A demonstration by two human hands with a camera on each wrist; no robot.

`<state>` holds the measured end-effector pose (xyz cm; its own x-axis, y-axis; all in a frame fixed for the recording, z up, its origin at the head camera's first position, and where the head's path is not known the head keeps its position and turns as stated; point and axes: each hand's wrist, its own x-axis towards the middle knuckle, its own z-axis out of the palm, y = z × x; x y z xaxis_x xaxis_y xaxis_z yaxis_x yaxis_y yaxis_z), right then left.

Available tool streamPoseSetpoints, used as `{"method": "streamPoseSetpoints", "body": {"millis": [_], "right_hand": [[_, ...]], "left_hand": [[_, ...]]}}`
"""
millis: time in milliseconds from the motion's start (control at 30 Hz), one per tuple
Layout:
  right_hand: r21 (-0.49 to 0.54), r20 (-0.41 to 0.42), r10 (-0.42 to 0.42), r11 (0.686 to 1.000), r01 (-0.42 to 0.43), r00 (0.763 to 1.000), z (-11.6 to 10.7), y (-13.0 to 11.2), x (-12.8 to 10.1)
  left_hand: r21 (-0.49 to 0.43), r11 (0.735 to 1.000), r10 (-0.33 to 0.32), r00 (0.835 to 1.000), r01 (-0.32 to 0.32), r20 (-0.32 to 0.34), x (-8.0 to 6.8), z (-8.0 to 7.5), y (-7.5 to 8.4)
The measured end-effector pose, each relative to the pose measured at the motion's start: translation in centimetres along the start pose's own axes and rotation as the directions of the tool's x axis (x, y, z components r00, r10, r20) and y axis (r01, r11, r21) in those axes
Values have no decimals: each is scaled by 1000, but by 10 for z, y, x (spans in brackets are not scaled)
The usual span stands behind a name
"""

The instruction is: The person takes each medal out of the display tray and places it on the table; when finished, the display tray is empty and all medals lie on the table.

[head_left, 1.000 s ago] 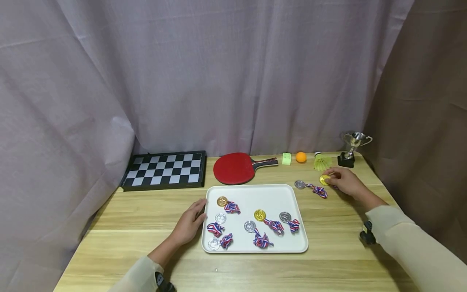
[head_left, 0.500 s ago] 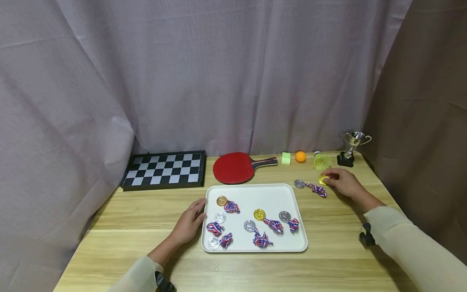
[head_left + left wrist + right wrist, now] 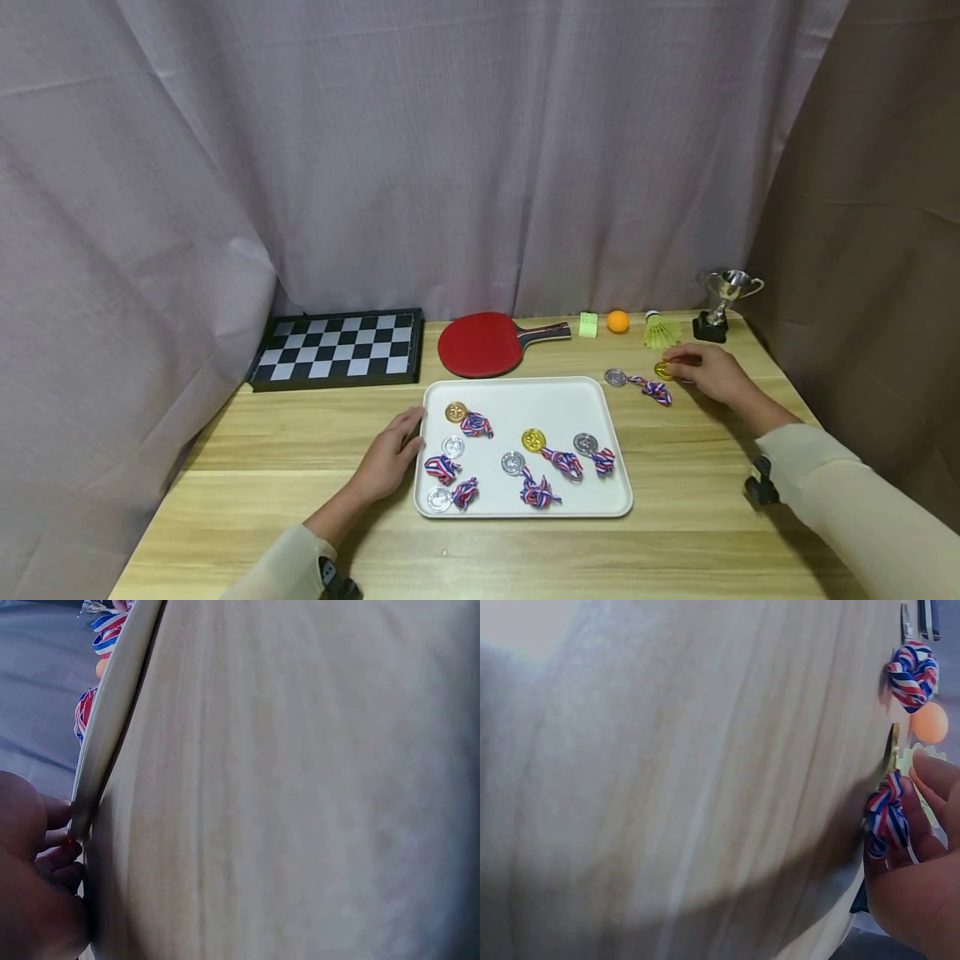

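My right hand [image 3: 708, 373] pinches a gold medal [image 3: 663, 370] at the back right of the wooden table; the right wrist view shows the gold medal [image 3: 892, 748] on edge at my fingertips [image 3: 930, 776], its striped ribbon [image 3: 886, 816] bunched against my palm. A silver medal [image 3: 616, 377] with a striped ribbon [image 3: 656, 391] lies just to its left. The white tray [image 3: 525, 400] holds several gold, silver and bronze medals with ribbons. My left hand [image 3: 392, 454] rests against the tray's left edge, with fingers [image 3: 56, 847] touching the rim [image 3: 112, 712].
Along the back stand a chessboard [image 3: 337, 348], a red table-tennis paddle [image 3: 483, 343], a green die [image 3: 588, 325], an orange ball [image 3: 617, 322], a yellow shuttlecock [image 3: 660, 332] and a small trophy [image 3: 720, 304]. A curtain hangs behind the table.
The right hand has shifted slightly on the gold medal and tipped it a little. The left hand and the tray have not moved.
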<state>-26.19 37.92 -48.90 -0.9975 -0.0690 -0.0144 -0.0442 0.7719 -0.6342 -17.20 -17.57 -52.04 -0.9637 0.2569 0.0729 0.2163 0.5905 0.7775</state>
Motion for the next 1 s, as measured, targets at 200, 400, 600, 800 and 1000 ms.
{"method": "streamPoseSetpoints", "body": {"millis": [200, 400, 600, 800, 1000], "right_hand": [[-17, -20, -35, 999, 34, 999, -7, -10, -3], [-5, -37, -96, 995, 96, 995, -9, -29, -8], [47, -42, -133, 990, 135, 990, 0, -57, -18], [98, -15, -184, 978, 185, 983, 19, -91, -30], [180, 65, -224, 961, 209, 972, 45, -126, -36]], "left_hand": [[-6, 1000, -6, 1000, 6, -7, 1, 0, 0], [-6, 1000, -2, 1000, 2, -7, 1, 0, -1], [-4, 1000, -2, 1000, 1, -3, 0, 1, -2], [-10, 1000, -1, 1000, 1, 4, 0, 2, -2], [-17, 1000, -11, 1000, 11, 1, 2, 0, 0]]}}
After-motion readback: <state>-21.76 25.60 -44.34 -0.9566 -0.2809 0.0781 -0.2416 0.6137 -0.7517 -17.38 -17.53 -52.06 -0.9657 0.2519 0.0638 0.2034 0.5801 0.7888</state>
